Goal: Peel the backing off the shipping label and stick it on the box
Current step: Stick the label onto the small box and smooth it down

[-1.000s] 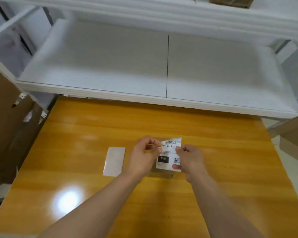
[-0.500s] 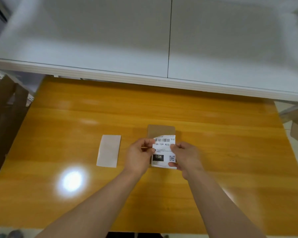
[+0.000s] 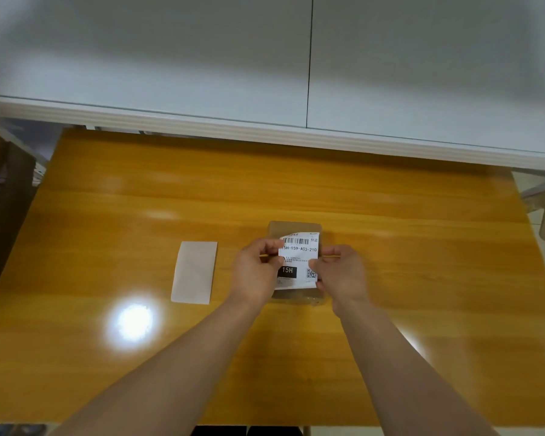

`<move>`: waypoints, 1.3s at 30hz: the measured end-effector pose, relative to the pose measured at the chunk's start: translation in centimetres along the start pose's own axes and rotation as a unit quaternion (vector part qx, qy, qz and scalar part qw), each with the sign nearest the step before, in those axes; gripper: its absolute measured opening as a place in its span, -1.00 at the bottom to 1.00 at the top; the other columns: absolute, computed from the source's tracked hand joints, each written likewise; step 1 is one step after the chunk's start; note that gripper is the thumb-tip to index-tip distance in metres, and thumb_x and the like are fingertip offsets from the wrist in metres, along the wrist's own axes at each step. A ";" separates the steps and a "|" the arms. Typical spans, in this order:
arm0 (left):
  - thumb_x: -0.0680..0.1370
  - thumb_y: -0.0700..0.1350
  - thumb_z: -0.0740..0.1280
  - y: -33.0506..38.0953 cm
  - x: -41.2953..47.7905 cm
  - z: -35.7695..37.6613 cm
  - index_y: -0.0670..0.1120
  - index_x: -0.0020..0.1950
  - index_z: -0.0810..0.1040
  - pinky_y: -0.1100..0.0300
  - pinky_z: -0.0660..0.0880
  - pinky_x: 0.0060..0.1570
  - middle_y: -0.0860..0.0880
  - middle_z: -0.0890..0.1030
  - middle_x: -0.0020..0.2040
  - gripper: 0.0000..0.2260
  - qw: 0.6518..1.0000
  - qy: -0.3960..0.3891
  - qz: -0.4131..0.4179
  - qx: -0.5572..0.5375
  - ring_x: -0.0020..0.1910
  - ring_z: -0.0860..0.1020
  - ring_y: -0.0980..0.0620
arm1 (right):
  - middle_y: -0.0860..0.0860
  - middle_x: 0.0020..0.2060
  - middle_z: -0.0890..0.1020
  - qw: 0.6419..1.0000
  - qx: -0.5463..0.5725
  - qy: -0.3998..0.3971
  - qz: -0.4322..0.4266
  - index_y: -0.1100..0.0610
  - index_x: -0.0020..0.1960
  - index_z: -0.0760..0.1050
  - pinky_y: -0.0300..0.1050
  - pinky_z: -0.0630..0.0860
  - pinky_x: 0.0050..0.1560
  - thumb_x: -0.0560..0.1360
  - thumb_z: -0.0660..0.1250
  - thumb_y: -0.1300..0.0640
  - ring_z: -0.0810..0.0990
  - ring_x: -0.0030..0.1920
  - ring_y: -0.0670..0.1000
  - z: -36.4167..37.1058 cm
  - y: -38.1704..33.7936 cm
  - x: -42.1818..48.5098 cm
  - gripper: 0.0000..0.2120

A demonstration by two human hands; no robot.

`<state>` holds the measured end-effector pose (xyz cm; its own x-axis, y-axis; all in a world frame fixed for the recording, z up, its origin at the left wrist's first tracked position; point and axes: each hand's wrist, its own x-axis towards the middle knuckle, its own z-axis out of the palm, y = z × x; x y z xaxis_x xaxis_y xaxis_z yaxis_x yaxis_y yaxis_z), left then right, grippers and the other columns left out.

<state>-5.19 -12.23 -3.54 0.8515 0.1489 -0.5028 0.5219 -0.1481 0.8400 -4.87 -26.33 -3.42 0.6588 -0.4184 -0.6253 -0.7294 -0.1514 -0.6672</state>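
At the middle of the wooden table (image 3: 390,215), just over the small brown box (image 3: 294,227), the shipping label (image 3: 298,262) is held printed side up. Backing looks already off: a blank pale strip, taken to be the backing sheet (image 3: 195,272), lies flat to the left, well apart from the box. So the step in hand is judged to be placement, label being lined up for sticking, not yet pressed flat. Far edge of the label is curled up slightly; whether the near edge touches the box cannot be told.

Left hand (image 3: 257,272) is pinched on the label's left edge, thumb and fingertips closed on the paper, other fingers curled. Right hand (image 3: 340,272) is pinched on the right edge near the lower right corner, fingers bent in. Both are closed on the label only; contact with the box is not clear.

Next move is judged to call for squaring the label to the box edges, lowering one edge first, then smoothing across so no crease or bubble is trapped. Box is mostly hidden under label and hands; only its far edge and a bit of the near edge are seen. White shelf (image 3: 265,133) sits at the far side.
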 end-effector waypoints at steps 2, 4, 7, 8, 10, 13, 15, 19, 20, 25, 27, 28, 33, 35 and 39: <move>0.55 -0.34 0.35 -0.1 0.0 0.1 -0.06 0.11 0.64 0.06 0.62 0.07 0.05 0.64 -0.03 -0.76 1.000 0.001 0.000 0.007 0.05 0.63 0.00 | -0.03 -0.21 0.62 0.999 -0.027 0.013 -0.027 0.01 -0.12 0.42 0.13 0.63 -0.07 0.42 0.46 0.29 0.67 -0.10 0.14 0.0 0.1 0.0 -0.73; 0.56 -0.33 0.35 -0.2 0.1 0.2 -0.06 0.12 0.63 0.12 0.61 0.01 0.02 0.64 0.00 -0.77 1.000 0.004 -0.001 0.011 0.06 0.62 0.01 | -0.10 -0.27 0.57 0.996 -0.069 0.022 -0.056 0.03 -0.10 0.42 0.06 0.56 -0.04 0.42 0.47 0.27 0.63 -0.12 0.10 0.0 0.0 -0.2 -0.74; 0.56 -0.33 0.34 -0.3 0.2 0.2 -0.06 0.12 0.63 0.24 0.59 -0.08 0.00 0.65 0.02 -0.77 1.000 0.007 0.002 0.010 0.04 0.61 0.04 | -0.13 -0.29 0.54 0.991 -0.093 0.026 -0.088 0.08 -0.05 0.45 -0.06 0.48 -0.13 0.43 0.45 0.27 0.58 -0.17 0.04 -0.1 0.0 -0.4 -0.78; 0.57 -0.34 0.34 -0.3 0.2 0.2 -0.06 0.13 0.63 0.30 0.57 -0.11 0.00 0.64 0.02 -0.77 1.000 0.007 0.004 0.013 0.03 0.61 0.06 | -0.14 -0.29 0.53 0.990 -0.099 0.028 -0.095 0.09 -0.03 0.46 -0.10 0.45 -0.14 0.44 0.45 0.27 0.56 -0.17 0.02 -0.1 0.1 -0.4 -0.79; 0.56 -0.34 0.34 -0.3 0.2 0.2 -0.07 0.13 0.62 0.32 0.56 -0.12 0.00 0.64 0.02 -0.77 1.000 0.007 0.006 0.017 0.01 0.60 0.08 | -0.15 -0.28 0.52 0.988 -0.108 0.030 -0.108 0.12 0.00 0.47 -0.12 0.41 -0.20 0.45 0.44 0.27 0.56 -0.17 0.00 -0.1 0.2 -0.4 -0.80; 0.56 -0.34 0.34 -0.4 0.3 0.3 -0.06 0.13 0.62 0.20 0.59 0.01 0.01 0.64 0.01 -0.76 1.000 0.007 0.010 0.022 0.01 0.59 0.08 | -0.10 -0.23 0.55 0.985 -0.121 0.029 -0.120 0.13 0.02 0.49 -0.13 0.40 -0.18 0.46 0.43 0.26 0.55 -0.15 0.00 0.0 0.3 -0.5 -0.81; 0.56 -0.34 0.33 -0.5 0.3 0.3 -0.05 0.12 0.63 0.17 0.60 0.04 0.03 0.64 -0.01 -0.75 1.000 0.007 0.010 0.024 0.01 0.60 0.08 | -0.07 -0.20 0.56 0.984 -0.128 0.030 -0.123 0.11 0.00 0.50 -0.11 0.43 -0.13 0.46 0.44 0.25 0.56 -0.13 0.01 0.1 0.5 -0.6 -0.82; 0.56 -0.33 0.34 -0.7 0.1 0.4 -0.02 0.11 0.63 0.11 0.61 0.07 0.06 0.65 -0.01 -0.75 1.000 0.010 0.007 0.025 0.05 0.62 0.07 | -0.05 -0.17 0.58 0.981 -0.134 0.023 -0.136 0.12 -0.02 0.54 -0.15 0.40 -0.14 0.44 0.44 0.26 0.55 -0.11 0.01 0.1 0.8 -0.9 -0.85; 0.56 -0.33 0.34 -0.8 0.1 0.4 -0.01 0.11 0.63 0.08 0.62 0.08 0.07 0.65 -0.01 -0.74 1.000 0.011 0.006 0.024 0.05 0.62 0.06 | -0.05 -0.16 0.58 0.981 -0.135 0.021 -0.138 0.13 -0.01 0.55 -0.16 0.38 -0.17 0.44 0.44 0.27 0.55 -0.11 0.00 0.1 0.9 -0.9 -0.84; 0.56 -0.33 0.33 -0.8 0.1 0.3 -0.04 0.14 0.62 0.18 0.61 0.02 0.06 0.64 0.00 -0.75 1.000 0.014 0.006 0.024 0.06 0.62 0.06 | -0.06 -0.19 0.58 0.980 -0.136 0.020 -0.146 0.13 -0.02 0.57 -0.40 0.33 -0.29 0.45 0.45 0.27 0.55 -0.14 -0.02 0.0 1.1 -0.9 -0.86; 0.57 -0.33 0.33 -0.8 0.1 0.3 -0.05 0.15 0.62 0.24 0.58 -0.03 0.05 0.64 0.01 -0.75 1.000 0.015 0.006 0.022 0.05 0.61 0.06 | -0.06 -0.19 0.59 0.981 -0.129 0.021 -0.145 0.11 -0.04 0.56 -0.40 0.33 -0.29 0.45 0.45 0.27 0.56 -0.14 -0.02 0.0 1.1 -0.9 -0.86; 0.57 -0.33 0.33 -0.8 0.0 0.4 -0.06 0.15 0.62 0.26 0.57 -0.04 0.04 0.64 0.01 -0.75 1.000 0.016 0.006 0.021 0.05 0.61 0.06 | -0.06 -0.19 0.60 0.981 -0.127 0.021 -0.145 0.10 -0.05 0.55 -0.40 0.33 -0.29 0.45 0.45 0.27 0.56 -0.14 -0.02 0.0 1.1 -0.9 -0.86; 0.56 -0.34 0.34 -0.9 0.1 0.5 -0.05 0.12 0.62 0.14 0.60 0.05 0.05 0.64 0.00 -0.76 1.000 0.022 0.007 0.018 0.04 0.60 0.07 | -0.04 -0.19 0.60 0.981 -0.119 0.027 -0.149 0.06 -0.09 0.54 -0.20 0.38 -0.22 0.45 0.45 0.26 0.57 -0.14 0.00 0.1 1.0 -1.0 -0.86; 0.56 -0.34 0.34 -0.9 0.1 0.6 -0.04 0.10 0.62 0.15 0.60 0.05 0.06 0.63 -0.02 -0.76 0.999 0.026 0.009 0.017 0.02 0.60 0.08 | -0.05 -0.19 0.60 0.981 -0.121 0.026 -0.150 0.05 -0.10 0.53 -0.18 0.38 -0.15 0.46 0.44 0.26 0.56 -0.14 0.00 0.1 0.9 -1.0 -0.85; 0.56 -0.34 0.34 -0.9 0.2 0.7 -0.02 0.08 0.61 0.14 0.60 0.04 0.05 0.64 -0.02 -0.76 0.999 0.029 0.010 0.023 0.02 0.60 0.07 | -0.04 -0.19 0.60 0.981 -0.118 0.025 -0.151 0.06 -0.09 0.54 -0.18 0.38 -0.14 0.46 0.44 0.26 0.56 -0.14 -0.01 0.1 0.9 -0.9 -0.86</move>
<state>-5.49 -12.73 -4.55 0.8585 0.2012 -0.4717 0.5071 -0.1960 0.8393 -6.11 -25.97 -3.47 0.8458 -0.3659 -0.3883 -0.5286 -0.4756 -0.7032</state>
